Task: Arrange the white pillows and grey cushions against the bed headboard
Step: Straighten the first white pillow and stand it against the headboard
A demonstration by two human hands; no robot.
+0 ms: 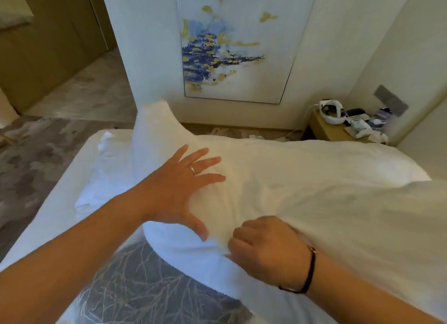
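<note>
A large white pillow (266, 178) lies across the bed in the middle of the head view, one corner sticking up at its far left. My left hand (183, 190) lies flat on the pillow with fingers spread, a ring on one finger. My right hand (263, 246) curls its fingers into the pillow's near edge and grips the fabric; a dark band sits on that wrist. A grey cushion (145, 287) with a pale branch pattern lies below the pillow at the bottom, partly covered by my left forearm. A second white pillow (387, 227) bulges at the right.
White bed sheet (60, 202) spreads to the left, with patterned carpet (36, 154) beyond its edge. A wooden bedside table (333, 130) at the far right holds a white headset, a phone and small items. A blue and gold painting (234, 45) hangs on the wall ahead.
</note>
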